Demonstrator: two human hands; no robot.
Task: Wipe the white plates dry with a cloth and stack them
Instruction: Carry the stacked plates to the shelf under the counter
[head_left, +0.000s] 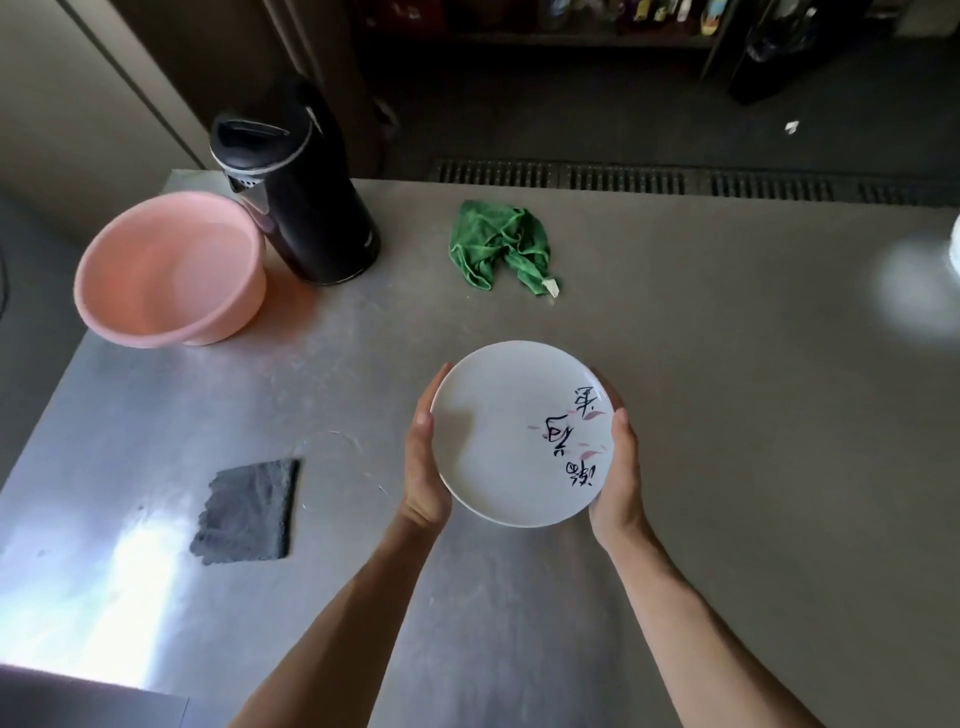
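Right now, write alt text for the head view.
The left hand and right hand hold a round white plate with black lettering over a grey metal table. A crumpled green cloth, a folded grey cloth, a pink plastic basin and a black flask rest on it.

On the desk (727, 415), the basin (166, 270) sits far left, the flask (306, 197) just beside it on its right. The crumpled cloth (498, 244) lies behind the plate (519, 434), the flat cloth (249, 512) to the plate's left. A blurred thing (955, 249), perhaps crockery, meets the right edge.
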